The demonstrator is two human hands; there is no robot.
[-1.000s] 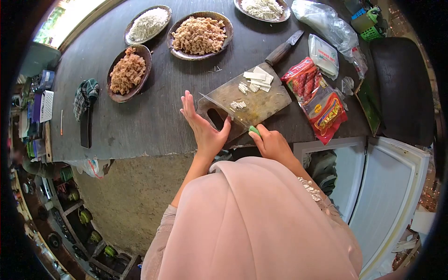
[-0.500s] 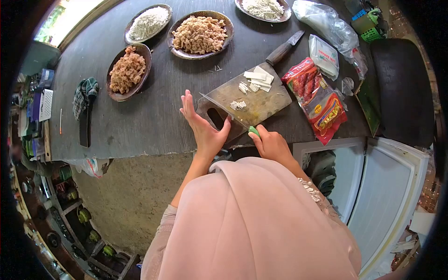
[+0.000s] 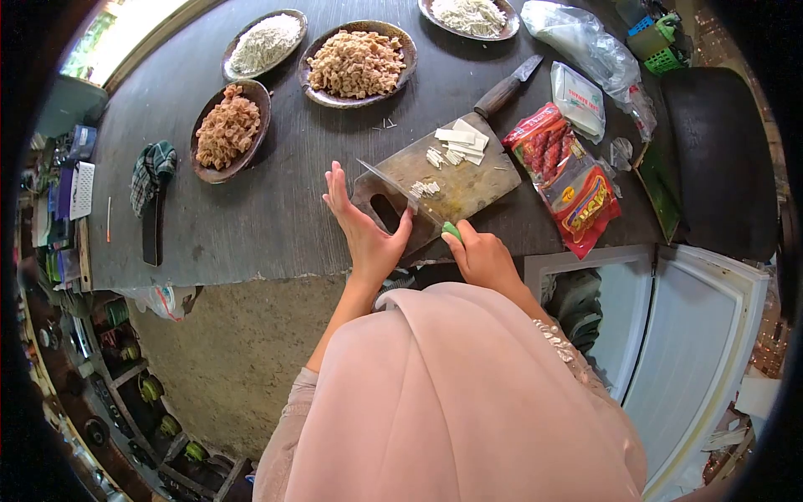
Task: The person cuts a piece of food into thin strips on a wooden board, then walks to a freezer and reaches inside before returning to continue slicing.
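Observation:
My right hand (image 3: pixel 485 258) is wrapped round the green handle of a knife (image 3: pixel 451 228). Its thin blade slants up and left across the near end of a worn cutting board (image 3: pixel 473 188). On the left, my left hand (image 3: pixel 370 237) is held open beside the board's handle slot, fingers raised and thumb spread toward the blade. Just past the blade lies a small pile of short white sticks (image 3: pixel 425 189). Farther up the board are flat white slices (image 3: pixel 465 139) and more cut sticks.
A second knife (image 3: pixel 499 94) lies beyond the board. Right of it are a red food packet (image 3: pixel 565 176), a white packet (image 3: pixel 579 100) and a clear plastic bag (image 3: pixel 577 38). Plates of brown pieces (image 3: pixel 358 63) and white shreds (image 3: pixel 264 43) stand at the back; a cloth (image 3: pixel 154 176) lies left.
The knife handle and right hand have shifted very slightly to the left. My left hand stays spread in nearly the same place.

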